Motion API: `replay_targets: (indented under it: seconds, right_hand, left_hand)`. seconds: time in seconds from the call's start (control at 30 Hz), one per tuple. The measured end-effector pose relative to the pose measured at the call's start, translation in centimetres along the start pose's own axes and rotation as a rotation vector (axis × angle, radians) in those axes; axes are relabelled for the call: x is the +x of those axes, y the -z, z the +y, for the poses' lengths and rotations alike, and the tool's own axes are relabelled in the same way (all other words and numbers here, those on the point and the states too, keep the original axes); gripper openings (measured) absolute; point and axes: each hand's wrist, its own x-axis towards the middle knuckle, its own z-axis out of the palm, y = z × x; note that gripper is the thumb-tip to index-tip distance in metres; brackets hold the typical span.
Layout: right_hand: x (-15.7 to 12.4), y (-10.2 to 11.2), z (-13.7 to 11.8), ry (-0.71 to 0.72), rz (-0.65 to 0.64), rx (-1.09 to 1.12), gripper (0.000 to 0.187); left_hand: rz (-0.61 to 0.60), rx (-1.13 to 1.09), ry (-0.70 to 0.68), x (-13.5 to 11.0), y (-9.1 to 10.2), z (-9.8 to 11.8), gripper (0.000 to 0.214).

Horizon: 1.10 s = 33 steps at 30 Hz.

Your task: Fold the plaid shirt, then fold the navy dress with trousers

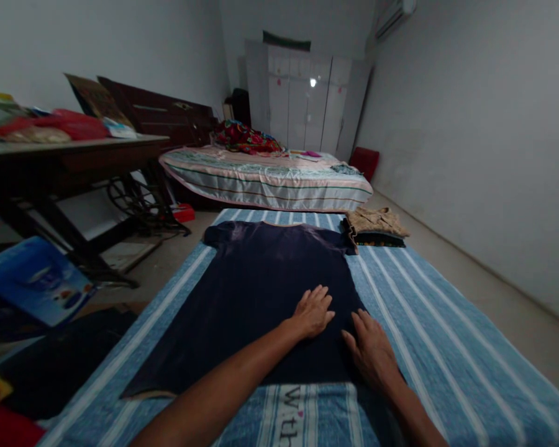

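Note:
A dark navy short-sleeved shirt (261, 292) lies spread out, its neckline away from me and its hem towards me. My left hand (313, 312) rests palm down on the right half of the shirt, fingers stretched out. Beside it, my right hand (371, 347) lies over the shirt's lower right edge with thumb and fingers apart. Neither hand holds anything that I can see. Under the shirt is a blue cloth with white stripes (428, 316), with some printed lettering close to me.
Folded clothes (376, 226) are stacked at the far right of the striped cloth. On the left stand a sewing machine table (74, 148) and a blue box (37, 279). Farther back are a bed (270, 183) and a white wardrobe (300, 105).

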Motion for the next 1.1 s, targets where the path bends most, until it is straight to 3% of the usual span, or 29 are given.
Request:
replay_targets:
  seconds: [0.13,0.23,0.4,0.57,0.7,0.87,1.0,1.1]
  right_hand:
    - [3.7,-0.4,-0.7,0.114,0.023,0.101,0.047]
    - [5.2,-1.6,0.3,0.088,-0.027,0.044,0.048]
    - [4.4,-3.9,3.2,0.032,-0.008,-0.111,0.051]
    - [3.7,-4.6,4.0,0.024,-0.008,-0.182,0.057]
    - [3.8,-4.6,3.9,0.047,0.004,-0.185,0.061]
    - [3.4,-5.0,4.0,0.04,0.024,-0.213,0.061]
    - [3.3,-5.5,4.5,0.077,0.022,-0.232,0.064]
    - [3.4,-5.7,4.8,0.081,0.027,-0.227,0.066]
  left_hand:
    - [0.002,-0.01,-0.032,-0.7,-1.2,0.3,0.053]
    - [-0.031,-0.022,-0.04,-1.0,-1.4,0.3,0.059]
    - [-0.046,-0.071,-0.042,-1.3,-1.7,0.6,0.065]
    - [-0.039,-0.155,-0.007,-1.6,-1.1,0.0,0.067]
    - [0.045,-0.102,0.149,-2.2,1.2,-3.0,0.062]
    - [0.165,0.049,0.466,-4.0,4.2,-9.3,0.06]
    - [0.185,0.089,0.665,-6.3,4.7,-13.4,0.063]
    - [0.164,0.099,0.726,-7.5,4.1,-14.7,0.065]
